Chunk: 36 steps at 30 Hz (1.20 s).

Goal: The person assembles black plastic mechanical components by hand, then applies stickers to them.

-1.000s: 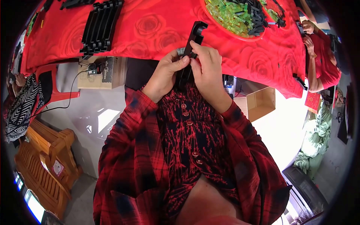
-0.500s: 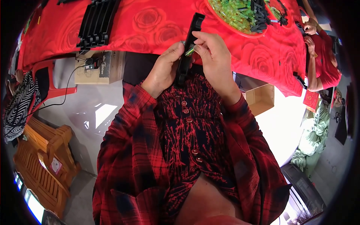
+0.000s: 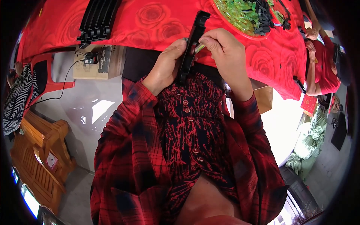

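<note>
A long black plastic strip, notched at its far end, stands tilted in front of me near the table edge. My left hand is closed around its left side, with the thumb along the edge. My right hand pinches a small, slim yellow-green translucent piece between thumb and fingertips, at the right side of the strip. Whether the piece touches the strip I cannot tell. The fingers of my left hand behind the strip are mostly hidden.
A red tray of yellow-green and black pieces stands at the back right of the red tablecloth. Several black strips lie at the back left. A cardboard box and wooden chair are left. Another person works at far right.
My right hand has drawn back a little to the right with the yellow-green piece, away from the strip's middle. My left hand still holds the strip, nearly in place.
</note>
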{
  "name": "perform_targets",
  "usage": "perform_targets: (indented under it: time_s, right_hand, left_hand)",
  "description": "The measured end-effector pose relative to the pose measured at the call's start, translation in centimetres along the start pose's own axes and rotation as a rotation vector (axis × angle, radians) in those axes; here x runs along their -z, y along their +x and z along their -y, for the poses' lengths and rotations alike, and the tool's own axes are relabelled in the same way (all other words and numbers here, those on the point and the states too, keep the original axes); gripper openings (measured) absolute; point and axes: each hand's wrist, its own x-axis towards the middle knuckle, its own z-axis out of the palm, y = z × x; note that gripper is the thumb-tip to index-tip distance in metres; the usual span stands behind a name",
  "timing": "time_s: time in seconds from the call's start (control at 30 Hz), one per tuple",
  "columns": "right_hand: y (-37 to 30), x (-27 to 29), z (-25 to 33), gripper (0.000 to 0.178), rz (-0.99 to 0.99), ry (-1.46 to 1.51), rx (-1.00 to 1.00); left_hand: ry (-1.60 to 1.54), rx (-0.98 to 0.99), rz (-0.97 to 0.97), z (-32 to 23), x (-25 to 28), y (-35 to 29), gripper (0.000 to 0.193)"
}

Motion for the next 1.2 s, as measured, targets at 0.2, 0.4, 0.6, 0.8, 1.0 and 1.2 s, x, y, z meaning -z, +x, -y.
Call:
perform_targets:
  time_s: [0.2,0.4,0.6,0.8,1.0,1.2]
  right_hand:
    - [-0.3,-0.3,-0.4,0.010,0.028,0.066,-0.018]
    - [-0.2,0.0,-0.8,0.009,0.052,-0.289,0.257]
    - [-0.3,-0.1,-0.9,0.009,0.054,-0.370,0.313]
    - [-0.5,-0.7,-1.2,0.009,0.002,-0.371,0.355]
    - [-0.8,-1.6,-2.0,0.010,-0.054,-0.361,0.359]
    - [-0.9,-2.0,-2.6,0.011,-0.127,-0.419,0.359]
  left_hand:
    - [0.015,0.007,-0.012,0.1,0.2,0.1,0.032]
    - [0.035,-0.002,0.025,0.1,0.1,0.1,0.033]
    - [0.043,0.019,-0.006,0.1,0.0,0.0,0.032]
    - [0.032,0.008,-0.001,0.1,-0.1,0.1,0.030]
    - [0.041,0.014,-0.026,0.4,0.1,0.2,0.030]
    - [0.024,-0.013,-0.007,0.6,0.4,0.4,0.031]
